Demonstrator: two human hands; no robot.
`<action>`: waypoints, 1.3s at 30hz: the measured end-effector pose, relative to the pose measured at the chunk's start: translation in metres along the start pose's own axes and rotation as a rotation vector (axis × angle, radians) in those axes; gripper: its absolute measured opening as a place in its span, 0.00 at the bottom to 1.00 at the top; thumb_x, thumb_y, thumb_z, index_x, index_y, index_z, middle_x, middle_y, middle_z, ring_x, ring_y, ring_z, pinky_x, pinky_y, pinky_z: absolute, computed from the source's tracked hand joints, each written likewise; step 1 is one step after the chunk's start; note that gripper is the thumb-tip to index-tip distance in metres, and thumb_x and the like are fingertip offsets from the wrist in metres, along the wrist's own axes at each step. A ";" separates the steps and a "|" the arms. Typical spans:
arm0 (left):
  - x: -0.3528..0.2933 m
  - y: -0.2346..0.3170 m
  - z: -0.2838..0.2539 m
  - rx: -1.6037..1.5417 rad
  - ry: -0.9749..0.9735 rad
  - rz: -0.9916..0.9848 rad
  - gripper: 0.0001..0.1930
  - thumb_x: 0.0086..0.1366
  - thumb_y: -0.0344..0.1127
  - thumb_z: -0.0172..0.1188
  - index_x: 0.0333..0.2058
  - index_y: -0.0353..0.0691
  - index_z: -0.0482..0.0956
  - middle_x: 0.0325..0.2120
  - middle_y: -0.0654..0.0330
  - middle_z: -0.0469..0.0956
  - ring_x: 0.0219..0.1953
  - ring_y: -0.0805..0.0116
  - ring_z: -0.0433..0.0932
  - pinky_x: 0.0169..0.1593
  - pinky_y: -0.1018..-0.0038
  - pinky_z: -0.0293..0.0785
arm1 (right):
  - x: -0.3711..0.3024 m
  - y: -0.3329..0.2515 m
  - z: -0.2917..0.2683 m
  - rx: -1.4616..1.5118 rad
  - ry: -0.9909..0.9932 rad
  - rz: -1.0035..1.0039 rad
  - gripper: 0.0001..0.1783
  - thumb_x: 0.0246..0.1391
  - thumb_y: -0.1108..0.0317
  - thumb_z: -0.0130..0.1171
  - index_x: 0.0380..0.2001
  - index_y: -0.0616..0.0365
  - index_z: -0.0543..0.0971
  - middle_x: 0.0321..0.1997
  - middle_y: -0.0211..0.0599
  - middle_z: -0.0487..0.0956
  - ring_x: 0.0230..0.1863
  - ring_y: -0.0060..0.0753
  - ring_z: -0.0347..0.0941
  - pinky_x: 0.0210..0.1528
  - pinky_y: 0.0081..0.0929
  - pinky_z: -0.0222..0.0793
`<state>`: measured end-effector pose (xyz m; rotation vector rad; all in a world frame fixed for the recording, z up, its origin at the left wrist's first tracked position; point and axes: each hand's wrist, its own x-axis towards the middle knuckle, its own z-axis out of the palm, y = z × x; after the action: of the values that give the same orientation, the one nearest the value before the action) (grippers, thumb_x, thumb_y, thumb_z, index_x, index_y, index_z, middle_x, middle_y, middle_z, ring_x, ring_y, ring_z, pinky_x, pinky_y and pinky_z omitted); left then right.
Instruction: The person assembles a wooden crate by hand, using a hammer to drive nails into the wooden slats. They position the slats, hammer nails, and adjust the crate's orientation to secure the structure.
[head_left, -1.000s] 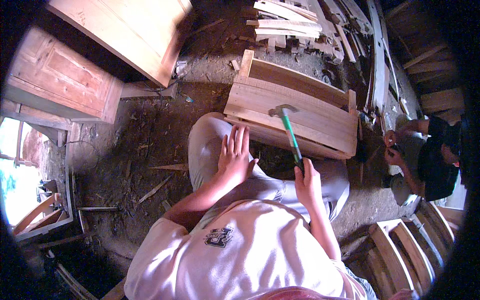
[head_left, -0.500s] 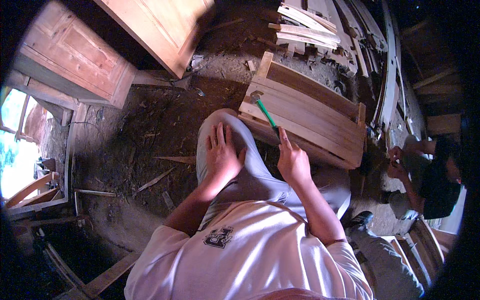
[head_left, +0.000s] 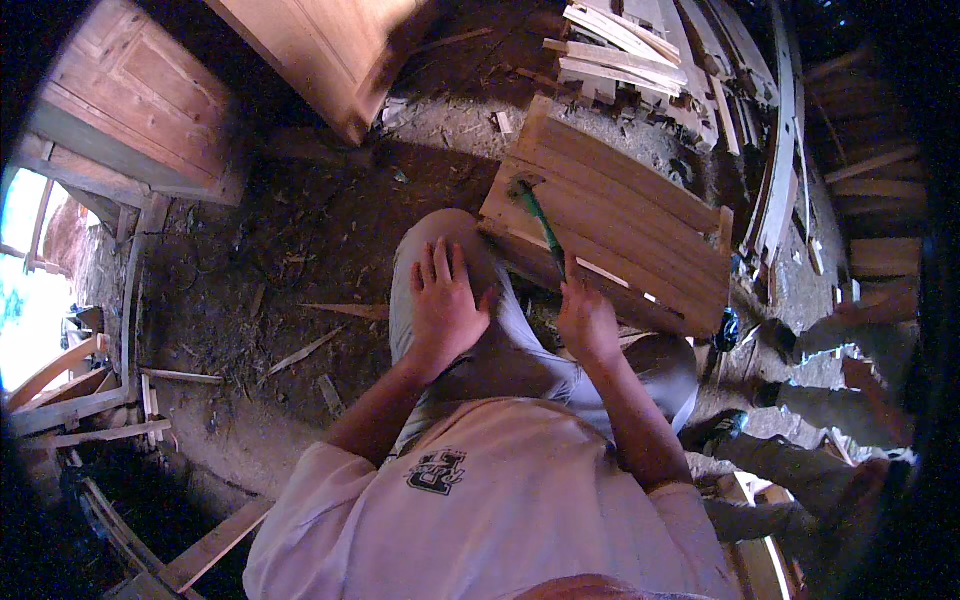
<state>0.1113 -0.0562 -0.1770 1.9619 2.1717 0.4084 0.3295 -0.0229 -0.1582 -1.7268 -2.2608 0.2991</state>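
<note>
My right hand point(head_left: 588, 322) is wrapped round the handle of a claw hammer point(head_left: 541, 222) with a green shaft. The hammer's metal head lies over the far left corner of a low wooden piece point(head_left: 620, 215), built of planks with raised end posts, which stands in front of my right knee. My left hand point(head_left: 445, 305) rests flat on my left thigh, fingers spread, holding nothing. A narrow bright gap shows between boards along the near side of the wooden piece.
Cut wood strips point(head_left: 625, 60) are piled beyond the wooden piece. Panelled wooden furniture point(head_left: 310, 50) stands far left. Splinters point(head_left: 305, 355) litter the dirt floor at my left. Other people's legs point(head_left: 845, 400) are at the right, beside more timber. A bright window opening point(head_left: 40, 290) is at the left edge.
The light on the wooden piece has dimmed. At the right, people have shifted and more legs show. My hands and the hammer have hardly moved.
</note>
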 end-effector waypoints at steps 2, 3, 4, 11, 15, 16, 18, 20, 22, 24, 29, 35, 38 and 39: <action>0.001 -0.004 0.006 0.021 0.015 0.025 0.44 0.63 0.53 0.62 0.68 0.28 0.58 0.70 0.39 0.56 0.73 0.38 0.50 0.72 0.44 0.48 | 0.007 0.005 -0.008 -0.051 -0.077 -0.011 0.31 0.64 0.70 0.54 0.70 0.53 0.66 0.34 0.60 0.81 0.35 0.65 0.79 0.38 0.55 0.75; -0.001 -0.005 0.009 0.033 0.015 0.037 0.44 0.63 0.53 0.61 0.68 0.28 0.58 0.70 0.39 0.56 0.73 0.38 0.50 0.72 0.44 0.48 | 0.010 0.008 -0.009 -0.048 -0.009 -0.068 0.31 0.64 0.70 0.54 0.70 0.53 0.66 0.34 0.60 0.81 0.36 0.65 0.79 0.40 0.54 0.75; -0.003 -0.007 0.009 0.041 0.009 0.037 0.44 0.63 0.54 0.61 0.68 0.28 0.57 0.70 0.39 0.55 0.74 0.38 0.49 0.73 0.45 0.47 | 0.014 0.003 -0.018 -0.042 -0.004 -0.072 0.31 0.64 0.70 0.54 0.70 0.54 0.66 0.35 0.60 0.81 0.37 0.64 0.79 0.41 0.53 0.75; -0.005 -0.010 0.014 0.042 -0.019 -0.011 0.45 0.64 0.54 0.60 0.69 0.29 0.55 0.71 0.40 0.54 0.74 0.39 0.47 0.73 0.46 0.45 | -0.016 -0.025 -0.065 0.226 0.203 -0.133 0.30 0.64 0.71 0.54 0.70 0.56 0.66 0.40 0.59 0.81 0.39 0.62 0.80 0.40 0.51 0.77; -0.001 -0.010 0.011 0.057 -0.031 0.021 0.44 0.64 0.54 0.60 0.68 0.29 0.56 0.71 0.42 0.54 0.74 0.40 0.48 0.73 0.46 0.45 | -0.025 0.001 -0.016 0.112 0.213 -0.220 0.35 0.60 0.74 0.55 0.71 0.54 0.63 0.40 0.58 0.81 0.37 0.60 0.80 0.37 0.51 0.78; 0.000 -0.009 0.012 0.066 -0.028 0.010 0.44 0.64 0.54 0.60 0.68 0.29 0.56 0.71 0.42 0.54 0.74 0.40 0.48 0.73 0.46 0.45 | -0.029 0.003 -0.011 0.073 0.010 -0.100 0.37 0.59 0.75 0.55 0.72 0.54 0.63 0.40 0.57 0.81 0.37 0.59 0.80 0.37 0.52 0.78; 0.003 -0.005 0.017 0.082 -0.028 0.015 0.44 0.64 0.55 0.60 0.68 0.30 0.57 0.71 0.42 0.54 0.74 0.40 0.48 0.73 0.46 0.44 | -0.035 0.013 -0.001 0.044 -0.158 -0.017 0.40 0.56 0.77 0.55 0.73 0.53 0.61 0.39 0.56 0.81 0.36 0.59 0.80 0.36 0.53 0.78; 0.011 0.003 0.010 0.043 -0.049 0.043 0.44 0.64 0.55 0.61 0.68 0.30 0.58 0.72 0.42 0.53 0.74 0.41 0.48 0.74 0.47 0.44 | -0.035 0.041 0.009 0.040 -0.064 -0.084 0.43 0.53 0.77 0.55 0.74 0.52 0.58 0.39 0.56 0.81 0.36 0.60 0.80 0.36 0.54 0.77; 0.015 -0.005 0.009 0.077 -0.056 0.083 0.43 0.63 0.53 0.62 0.68 0.30 0.58 0.72 0.42 0.53 0.74 0.42 0.48 0.74 0.47 0.43 | -0.029 0.029 0.004 0.088 -0.034 -0.110 0.44 0.53 0.77 0.55 0.75 0.51 0.56 0.38 0.56 0.80 0.37 0.60 0.79 0.36 0.54 0.76; 0.005 -0.004 0.005 0.077 -0.027 0.071 0.42 0.63 0.50 0.63 0.68 0.30 0.58 0.71 0.42 0.55 0.73 0.43 0.51 0.74 0.48 0.44 | -0.036 0.014 -0.016 0.134 -0.223 0.027 0.44 0.54 0.75 0.55 0.75 0.50 0.56 0.38 0.57 0.80 0.38 0.60 0.79 0.38 0.54 0.76; 0.001 -0.007 0.015 -0.241 0.087 0.040 0.37 0.64 0.45 0.64 0.66 0.32 0.62 0.65 0.40 0.64 0.69 0.41 0.59 0.72 0.50 0.52 | -0.119 0.056 -0.031 0.177 0.073 0.116 0.41 0.57 0.70 0.55 0.74 0.49 0.58 0.43 0.57 0.81 0.36 0.59 0.80 0.34 0.52 0.77; 0.090 -0.026 0.012 -0.363 0.253 0.196 0.33 0.65 0.45 0.64 0.62 0.31 0.66 0.61 0.40 0.69 0.64 0.41 0.67 0.67 0.55 0.62 | -0.197 0.096 -0.098 0.094 0.387 0.579 0.29 0.65 0.72 0.49 0.70 0.55 0.66 0.41 0.61 0.81 0.37 0.60 0.80 0.38 0.45 0.75; 0.153 0.008 0.012 -0.356 0.326 0.150 0.32 0.66 0.47 0.63 0.60 0.31 0.68 0.59 0.40 0.71 0.62 0.41 0.68 0.65 0.55 0.65 | -0.215 0.098 -0.136 0.059 0.527 0.699 0.27 0.68 0.70 0.47 0.70 0.58 0.66 0.47 0.60 0.82 0.41 0.56 0.83 0.40 0.41 0.76; 0.177 0.007 0.031 -0.301 0.388 0.155 0.31 0.66 0.47 0.63 0.60 0.31 0.68 0.58 0.40 0.71 0.61 0.41 0.69 0.65 0.55 0.66 | -0.215 0.097 -0.141 0.011 0.625 0.623 0.26 0.70 0.69 0.46 0.69 0.60 0.66 0.51 0.59 0.82 0.46 0.54 0.83 0.43 0.41 0.77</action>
<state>0.1084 0.1222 -0.1959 2.0098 2.0085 1.1533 0.5187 -0.2055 -0.0787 -2.1056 -1.2637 -0.1058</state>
